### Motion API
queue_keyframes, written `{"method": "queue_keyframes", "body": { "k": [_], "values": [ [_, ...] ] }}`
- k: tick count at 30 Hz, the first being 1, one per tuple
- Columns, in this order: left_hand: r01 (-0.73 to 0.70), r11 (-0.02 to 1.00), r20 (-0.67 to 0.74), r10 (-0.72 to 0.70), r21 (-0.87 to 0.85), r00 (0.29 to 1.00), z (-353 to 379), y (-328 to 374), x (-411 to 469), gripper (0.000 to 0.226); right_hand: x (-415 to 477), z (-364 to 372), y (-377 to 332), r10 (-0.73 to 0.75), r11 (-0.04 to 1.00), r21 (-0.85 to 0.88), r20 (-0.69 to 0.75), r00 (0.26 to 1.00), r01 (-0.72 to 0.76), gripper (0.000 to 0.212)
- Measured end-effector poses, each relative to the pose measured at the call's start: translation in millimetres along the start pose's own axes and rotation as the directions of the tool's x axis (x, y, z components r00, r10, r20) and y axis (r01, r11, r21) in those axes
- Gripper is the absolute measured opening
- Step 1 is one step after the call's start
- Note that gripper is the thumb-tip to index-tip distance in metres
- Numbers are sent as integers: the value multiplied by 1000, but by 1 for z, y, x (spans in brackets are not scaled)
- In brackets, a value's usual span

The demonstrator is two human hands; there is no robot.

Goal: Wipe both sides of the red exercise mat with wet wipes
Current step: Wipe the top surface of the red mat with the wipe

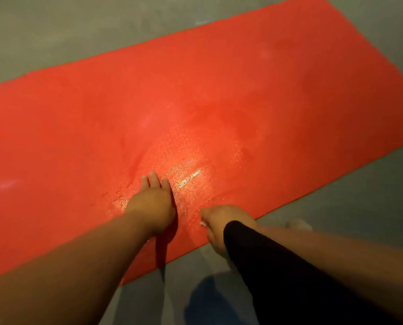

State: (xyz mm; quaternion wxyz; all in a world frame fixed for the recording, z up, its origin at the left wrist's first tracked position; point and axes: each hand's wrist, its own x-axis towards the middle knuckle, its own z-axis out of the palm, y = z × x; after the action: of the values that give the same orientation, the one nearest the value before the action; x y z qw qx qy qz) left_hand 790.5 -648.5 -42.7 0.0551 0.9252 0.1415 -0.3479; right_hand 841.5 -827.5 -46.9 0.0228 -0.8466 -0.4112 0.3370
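The red exercise mat (219,90) lies spread flat on the grey floor (55,31), running slantwise. A wet, glistening patch (186,177) shows close to the mat's near long edge. The left hand (153,205) rests palm-down on the mat just beside that patch, its grip released and fingers straight. The right hand (226,216) sits at the near long edge, its grip pinching a small white wet wipe (203,223) against the mat. A black-clad limb (277,277) crosses in front of the right arm. A blurred blue shape (209,301) lies on the floor below.
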Motion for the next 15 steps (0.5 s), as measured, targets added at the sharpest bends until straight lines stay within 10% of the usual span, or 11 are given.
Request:
{"method": "queue_keyframes", "body": {
  "k": [4,9,15],
  "values": [
    [1,999,81,-5,50,997,-8,0,-3,78,-14,3,30,-163,986,-59,-135,977,156,15],
    [61,996,89,-66,61,994,-14,11,3,73,-38,-18,97,275,956,-5,-333,902,-293,12],
    [143,990,144,-142,1,979,-9,28,-2,83,-17,-12,16,13,998,52,185,983,-23,23]
  ]
}}
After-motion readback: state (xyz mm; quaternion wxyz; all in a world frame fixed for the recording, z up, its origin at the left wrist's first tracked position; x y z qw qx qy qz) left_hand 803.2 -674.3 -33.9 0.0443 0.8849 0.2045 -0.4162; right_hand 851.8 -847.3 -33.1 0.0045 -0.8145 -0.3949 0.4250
